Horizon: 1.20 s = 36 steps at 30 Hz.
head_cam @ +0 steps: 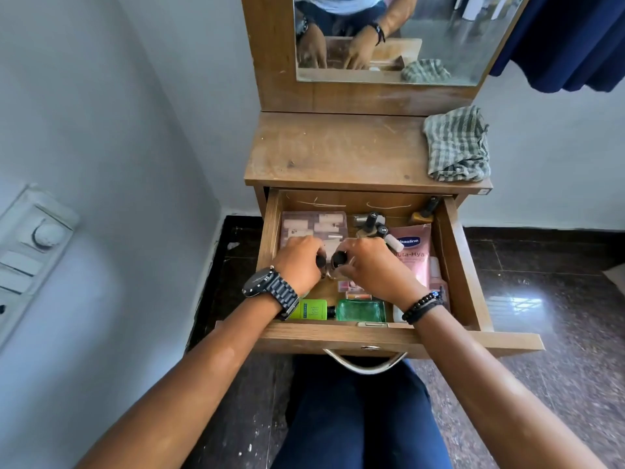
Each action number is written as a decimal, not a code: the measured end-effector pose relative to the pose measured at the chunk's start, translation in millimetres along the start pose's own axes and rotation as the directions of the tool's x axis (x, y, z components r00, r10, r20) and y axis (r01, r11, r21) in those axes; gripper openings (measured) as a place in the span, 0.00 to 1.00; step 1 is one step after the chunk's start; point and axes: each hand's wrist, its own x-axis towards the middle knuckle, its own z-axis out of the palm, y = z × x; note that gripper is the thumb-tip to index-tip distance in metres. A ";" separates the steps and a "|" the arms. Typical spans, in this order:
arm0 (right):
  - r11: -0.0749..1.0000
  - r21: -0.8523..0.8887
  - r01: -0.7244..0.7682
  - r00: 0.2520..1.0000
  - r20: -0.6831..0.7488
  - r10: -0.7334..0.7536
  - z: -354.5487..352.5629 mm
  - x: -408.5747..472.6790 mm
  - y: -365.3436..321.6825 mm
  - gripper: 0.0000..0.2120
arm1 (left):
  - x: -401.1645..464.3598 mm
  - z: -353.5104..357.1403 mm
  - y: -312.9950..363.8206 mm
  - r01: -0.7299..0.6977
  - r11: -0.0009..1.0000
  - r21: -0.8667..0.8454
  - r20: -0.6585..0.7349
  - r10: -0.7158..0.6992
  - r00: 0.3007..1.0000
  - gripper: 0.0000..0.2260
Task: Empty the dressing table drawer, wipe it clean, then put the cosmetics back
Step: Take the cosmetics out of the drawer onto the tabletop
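The wooden drawer (pixel 455 262) of the dressing table is pulled out and full of cosmetics. Both hands are inside it near the middle. My left hand (pixel 299 264) is closed around a small black-capped bottle (pixel 320 261). My right hand (pixel 373 265) grips another black-capped bottle (pixel 339 258). Around them lie a clear box of small tubes (pixel 318 223), several nail polish bottles (pixel 372 223), a pink Vaseline tube (pixel 414 247), a lime green bottle (pixel 313 309) and a green glass bottle (pixel 361 310).
A green checked cloth (pixel 458 145) lies bunched at the right rear of the wooden tabletop (pixel 331 150). A mirror (pixel 439 38) stands behind it. A white wall with a switch panel (pixel 30 245) is on the left, and a dark curtain (pixel 571 38) hangs at upper right.
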 end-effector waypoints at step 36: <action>0.943 0.331 0.030 0.881 -0.454 0.131 -72.3 216.6 -43.4 0.12 | 175.8 -126.6 -29.1 -0.042 0.929 -0.368 -0.554 -0.183 0.812 0.17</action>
